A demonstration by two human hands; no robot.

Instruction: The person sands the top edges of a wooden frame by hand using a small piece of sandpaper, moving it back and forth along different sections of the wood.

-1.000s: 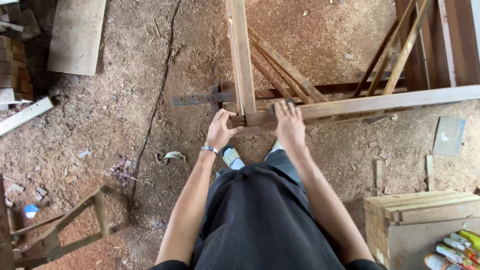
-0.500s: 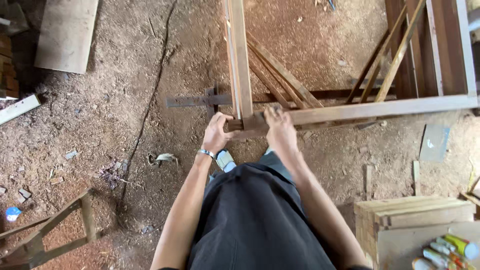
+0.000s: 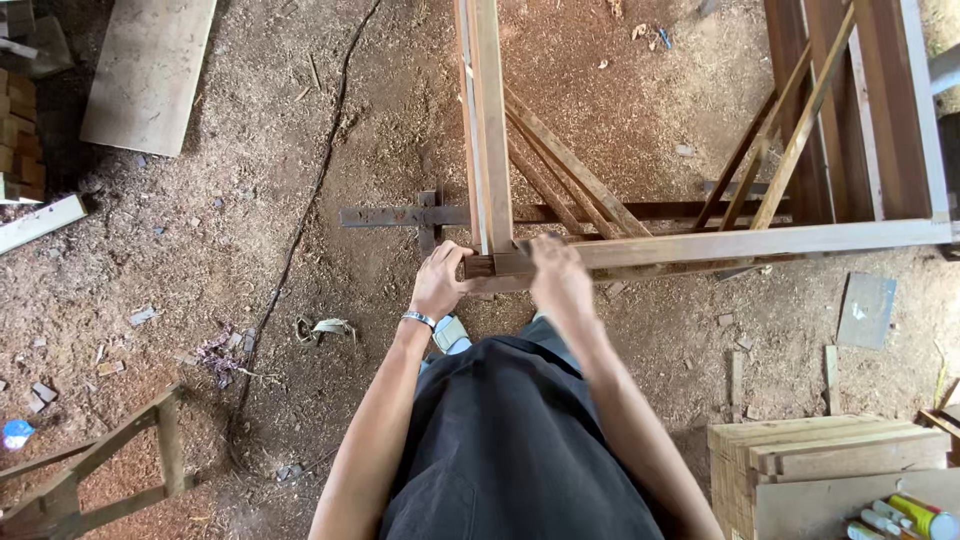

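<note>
Flat board (image 3: 148,75), black cable (image 3: 300,215), stacked planks (image 3: 830,460), glue tubes (image 3: 915,515).

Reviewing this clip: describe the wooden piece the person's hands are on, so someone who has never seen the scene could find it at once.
Start at the wooden frame lying on the sawdust floor, straight ahead of the person. The left hand and right hand meet at its near corner joint, where a long rail running away upward joins a pale rail running right. Unlike the loose slats leaning diagonally behind, these two rails join squarely.

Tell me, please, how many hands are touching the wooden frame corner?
2. The left hand grips the wooden frame corner from its left side. The right hand, somewhat blurred, rests on the horizontal rail just right of the corner. No other person's hands are in view.
</note>
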